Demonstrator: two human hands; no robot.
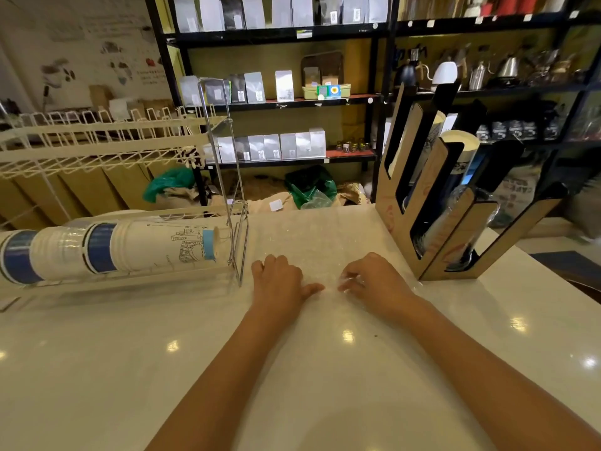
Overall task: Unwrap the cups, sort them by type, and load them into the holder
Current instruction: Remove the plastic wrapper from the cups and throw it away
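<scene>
- Surface (130,369), white and glossy, runs wide and bare toward 6 o'clock; its far edge lies at 12 o'clock, beyond both hands, and its right edge slants off at 3 o'clock.
- Left hand (278,283) rests palm down near the middle, fingers curled under, thumb pointing toward the right hand; whether its grip holds anything I cannot tell.
- Right hand (374,283) sits just beside it, fingers bent and pinching thin clear plastic wrap (328,255), which lies flat on the surface from the hands toward 12 o'clock.
- Wire rack (136,275) stands at 9 o'clock; a wrapped stack of paper cups (107,247) lies on its side in the lower tier, blue bands showing.
- Cardboard cup holder (432,196) stands at 2 o'clock, near the right hand; its slanted slots carry stacks of cups, some clear, some printed.
- Shelves (283,102) with bags stand behind, at 12 o'clock.
</scene>
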